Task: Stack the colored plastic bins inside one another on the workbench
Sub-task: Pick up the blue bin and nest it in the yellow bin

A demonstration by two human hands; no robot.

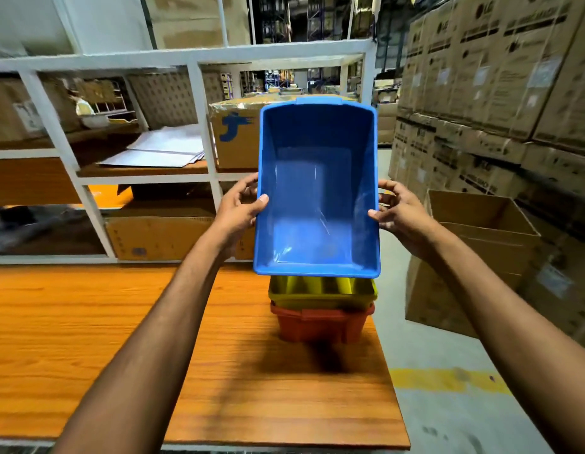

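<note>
Our left hand (242,208) and right hand (399,214) grip the tilted blue bin (317,191) above the yellow bin (320,291) and red bin (320,326) at the workbench's (120,322) two o'clock; we'd level it, then lower.

blue bin (317,204) above nested yellow bin (322,293), red bin (320,326)

The blue bin (317,191) hides most of the yellow bin (320,291); the red bin (320,326) shows only its outer walls. Fingertips of your left grip (240,209) and right grip (400,216) lie behind the blue walls. The bench (88,339) runs off the left edge. Print on the cartons (481,77) is blurred.
</note>
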